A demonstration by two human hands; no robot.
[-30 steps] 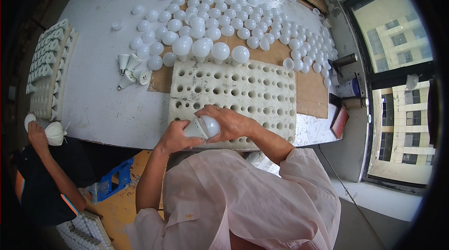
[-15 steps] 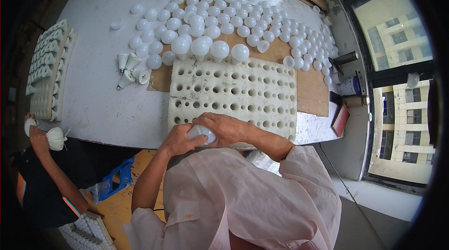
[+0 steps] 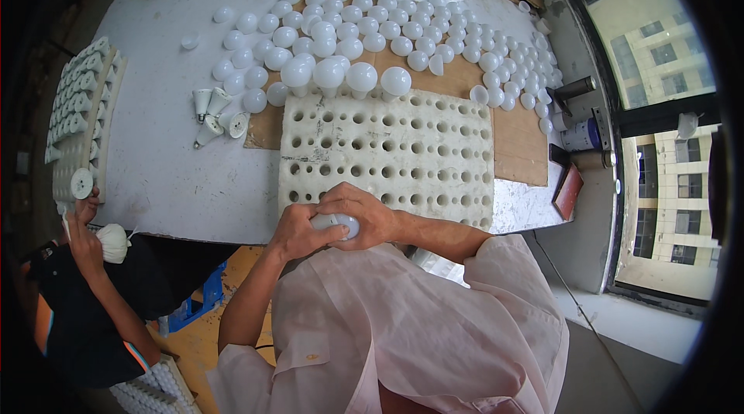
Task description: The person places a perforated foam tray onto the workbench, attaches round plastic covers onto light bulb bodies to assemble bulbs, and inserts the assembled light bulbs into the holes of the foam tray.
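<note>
Just over the front edge of the table I hold a white light bulb point(image 3: 343, 223) in both hands. My left hand point(image 3: 296, 230) is closed round its base end, thumb along the side. Wrapped over the rounded end from the other side is my right hand point(image 3: 361, 211); the fingers of both hands meet and hide much of the bulb. Directly beyond them lies a white foam tray point(image 3: 394, 143) with rows of large and small holes. Several assembled bulbs point(image 3: 362, 78) stand upright along its far edge.
Many loose white domes point(image 3: 364, 27) cover cardboard point(image 3: 521, 147) and the table point(image 3: 170, 120). Several bulb bases point(image 3: 209, 129) lie left of the tray. At left, a co-worker's hand point(image 3: 87, 240) works beside a filled foam rack point(image 3: 77, 116). A dark red object point(image 3: 568, 189) lies near the window.
My hands stay closed on the bulb, nearly in place, the right fingers slightly shifted. The co-worker's hands have moved up toward the rack, and a round white piece now shows there.
</note>
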